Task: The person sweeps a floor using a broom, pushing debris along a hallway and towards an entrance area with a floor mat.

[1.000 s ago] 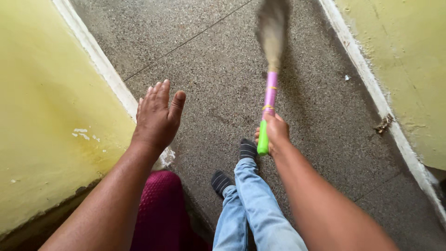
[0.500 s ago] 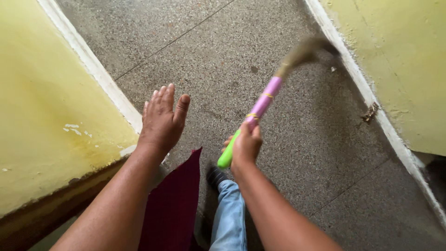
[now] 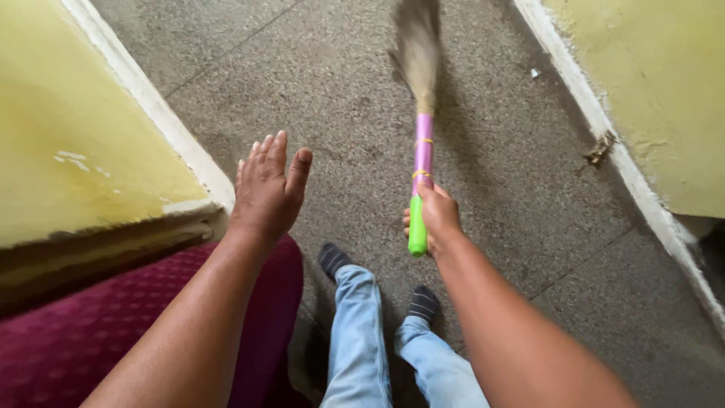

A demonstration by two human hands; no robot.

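My right hand (image 3: 432,219) grips a broom (image 3: 421,147) by its green and pink handle. The straw head of the broom points away from me and rests on the speckled grey floor (image 3: 513,174), blurred by motion. My left hand (image 3: 268,189) is raised, flat and empty, fingers together, above the floor near the left wall's white skirting. Below the hands I see my legs in light blue jeans (image 3: 362,340) and dark striped socks.
Yellow walls (image 3: 68,128) with white skirting close in the floor on both sides. A maroon cushion (image 3: 91,332) lies at lower left. A small brown bit of debris (image 3: 600,147) sits by the right skirting, and a white speck (image 3: 534,73) farther up.
The broom swung from straight ahead to the right wall and back to straight ahead. I stepped back, so the maroon cushion fills more of the lower left. My left hand stayed raised.
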